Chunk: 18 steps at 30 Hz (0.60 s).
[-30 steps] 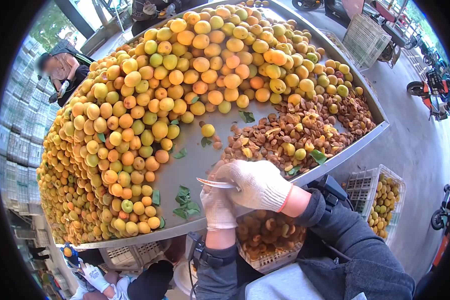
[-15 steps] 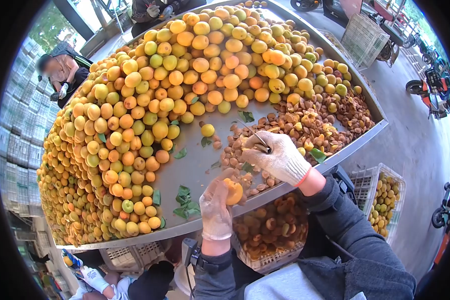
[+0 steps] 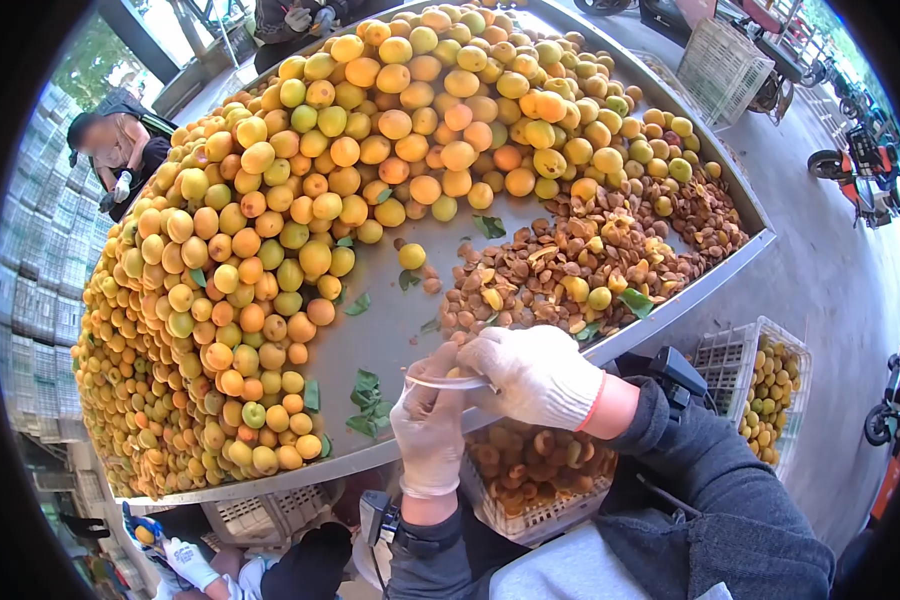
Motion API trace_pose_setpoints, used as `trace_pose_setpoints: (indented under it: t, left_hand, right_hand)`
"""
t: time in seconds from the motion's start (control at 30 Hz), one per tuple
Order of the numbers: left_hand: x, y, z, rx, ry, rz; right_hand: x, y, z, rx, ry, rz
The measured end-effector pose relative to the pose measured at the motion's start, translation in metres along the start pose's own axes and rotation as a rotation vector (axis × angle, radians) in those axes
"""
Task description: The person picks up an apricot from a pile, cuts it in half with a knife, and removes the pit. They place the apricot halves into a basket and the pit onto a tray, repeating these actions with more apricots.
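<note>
My left hand (image 3: 428,425), in a white glove, is closed at the table's front edge around an apricot that the fingers and blade almost wholly hide. My gloved right hand (image 3: 535,377) meets it from the right, gripping a thin curved metal blade (image 3: 440,382) that lies across the left fingertips. Behind both hands spreads a heap of brown apricot pits (image 3: 530,290) with bits of flesh. Whole apricots (image 3: 395,125) are piled over the back and left of the metal table (image 3: 375,335). A single apricot (image 3: 411,256) rests apart, near the pits.
Under the table edge stands a crate (image 3: 530,522) of opened apricots (image 3: 540,465). Another crate (image 3: 735,360) with fruit is on the floor at right. Green leaves (image 3: 368,405) lie left of my hands. A co-worker's gloved hand (image 3: 190,562) shows at lower left; other people sit beyond the table.
My right hand has come down and left from over the pits to my left hand, bringing the blade across it. The apricot in my left hand, visible before, is now mostly covered.
</note>
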State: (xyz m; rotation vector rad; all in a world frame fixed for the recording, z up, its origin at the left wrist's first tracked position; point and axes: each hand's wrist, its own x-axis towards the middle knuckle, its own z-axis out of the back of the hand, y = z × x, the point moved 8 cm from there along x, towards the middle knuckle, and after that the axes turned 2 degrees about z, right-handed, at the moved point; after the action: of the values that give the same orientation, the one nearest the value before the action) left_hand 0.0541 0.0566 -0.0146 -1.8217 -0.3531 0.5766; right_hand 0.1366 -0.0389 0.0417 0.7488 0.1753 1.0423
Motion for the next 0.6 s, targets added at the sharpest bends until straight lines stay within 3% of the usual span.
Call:
trace_pose_setpoints:
  t: [0.1,0.2,0.27,0.3,0.37,0.5,0.6]
  left_hand:
    - [0.0,0.002,-0.001,-0.029,0.027,-0.13]
    - [-0.001,0.0,0.001,0.024,-0.005,-0.055]
    - [0.001,0.007,0.003,-0.021,0.001,-0.034]
    - [0.001,0.01,0.004,-0.063,0.006,-0.013]
    - [0.001,0.01,0.002,-0.119,0.001,0.021]
    - [-0.003,0.011,0.002,-0.277,-0.007,0.086]
    - [-0.005,0.005,0.008,-0.251,-0.082,0.028]
  right_hand:
    - [-0.001,-0.002,-0.011,-0.107,0.073,0.027]
    - [-0.002,-0.004,-0.002,0.069,-0.045,0.068]
    - [-0.003,-0.026,-0.012,0.731,0.062,-0.279]
    - [-0.001,-0.023,-0.007,0.73,0.06,-0.278]
    - [-0.011,-0.026,-0.019,0.933,0.232,-0.6]
    - [-0.017,-0.025,-0.022,1.032,0.25,-0.663]
    - [-0.02,-0.046,-0.027,1.063,0.084,-0.669]
